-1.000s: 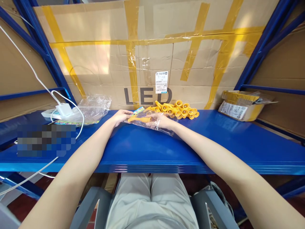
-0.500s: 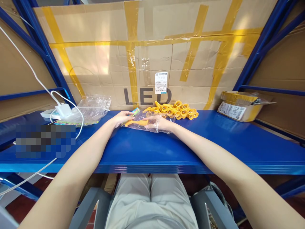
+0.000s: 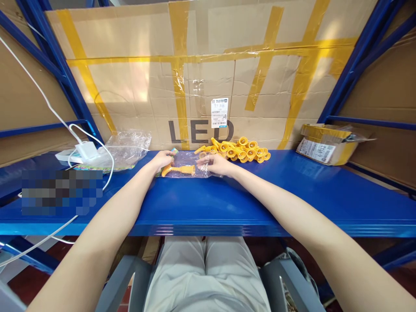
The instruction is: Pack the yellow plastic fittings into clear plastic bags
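A clear plastic bag (image 3: pixel 186 158) lies on the blue shelf, with a yellow-orange horn-shaped piece (image 3: pixel 182 170) inside it. At the bag's left end, by its coloured header, my left hand (image 3: pixel 161 160) is closed on the plastic. My right hand (image 3: pixel 218 166) is at the other end, its loosely bent fingers apart and partly behind the film. A small gap separates those fingers from the piece's wide end. Behind the right hand sits a pile of several similar yellow pieces (image 3: pixel 245 149) with flared, cup-like ends.
Clear plastic packaging (image 3: pixel 128 149) lies at the left, beside a white plug adapter (image 3: pixel 87 150) with a cable. A small opened carton (image 3: pixel 320 145) stands at the right. The large taped cardboard box (image 3: pixel 143 95) walls off the back of the blue shelf (image 3: pixel 208 203).
My left hand has shifted slightly left with the bag and the yellow piece. My right hand's fingers have come off the piece, leaving a gap between them.
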`<state>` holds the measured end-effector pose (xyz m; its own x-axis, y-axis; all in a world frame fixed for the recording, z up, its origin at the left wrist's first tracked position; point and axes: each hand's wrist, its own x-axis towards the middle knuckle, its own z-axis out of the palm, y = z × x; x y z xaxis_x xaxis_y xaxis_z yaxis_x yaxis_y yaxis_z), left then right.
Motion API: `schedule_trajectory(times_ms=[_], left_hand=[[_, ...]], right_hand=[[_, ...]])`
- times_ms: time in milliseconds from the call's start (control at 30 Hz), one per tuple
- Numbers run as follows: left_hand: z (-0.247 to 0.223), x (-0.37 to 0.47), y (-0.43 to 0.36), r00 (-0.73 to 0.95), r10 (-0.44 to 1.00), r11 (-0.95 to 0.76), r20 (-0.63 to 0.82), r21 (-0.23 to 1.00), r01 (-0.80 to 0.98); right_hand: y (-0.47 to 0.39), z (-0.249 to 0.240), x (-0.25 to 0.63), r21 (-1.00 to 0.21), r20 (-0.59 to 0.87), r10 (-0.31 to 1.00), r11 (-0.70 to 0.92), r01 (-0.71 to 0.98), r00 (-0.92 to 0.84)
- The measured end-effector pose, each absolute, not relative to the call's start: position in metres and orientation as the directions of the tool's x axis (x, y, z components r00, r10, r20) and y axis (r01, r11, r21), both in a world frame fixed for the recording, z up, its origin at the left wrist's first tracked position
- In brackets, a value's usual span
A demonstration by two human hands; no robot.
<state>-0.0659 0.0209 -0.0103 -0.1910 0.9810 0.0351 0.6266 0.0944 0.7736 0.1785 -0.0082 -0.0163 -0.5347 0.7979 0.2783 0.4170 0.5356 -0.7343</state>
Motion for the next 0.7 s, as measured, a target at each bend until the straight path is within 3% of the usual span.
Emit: schedule_trajectory(times_ms=[100,233,300,367,467,567,700], left_hand=[[-0.013,-0.078,0.028,-0.268,0.939,0.106,0.215,0.562,0.820],[-0.012,-0.083,0.025,-0.303,0.915,0.210,0.268,0.326,0.922],[-0.012,-0.079,0.021,-0.317,0.896,0.241,0.312,0.256,0.936],[-0.013,-0.075,0.020,-0.265,0.883,0.192,0.388,0.216,0.957],[-0.016,-0.072,0.024,-0.107,0.903,0.034,0.417,0.179,0.983],[-0.019,-0.073,0.031,0.042,0.965,-0.085,0.259,0.159,0.984],[-0.020,-0.076,0.035,0.147,0.985,-0.162,0.092,0.191,0.968]], right_hand=[[-0.001,-0.014,0.183,-0.606,0.441,0.810,0.586,0.538,-0.386],[0.002,-0.008,0.195,-0.228,0.679,0.678,0.558,0.798,-0.280],[0.004,-0.008,0.203,-0.058,0.718,0.632,0.471,0.880,-0.291],[0.007,-0.010,0.210,0.035,0.721,0.624,0.401,0.915,-0.301],[0.015,-0.015,0.219,0.054,0.648,0.711,0.315,0.947,-0.274],[0.020,-0.018,0.224,0.012,0.532,0.821,0.235,0.972,-0.206],[0.021,-0.016,0.226,0.011,0.507,0.842,0.207,0.978,-0.184]])
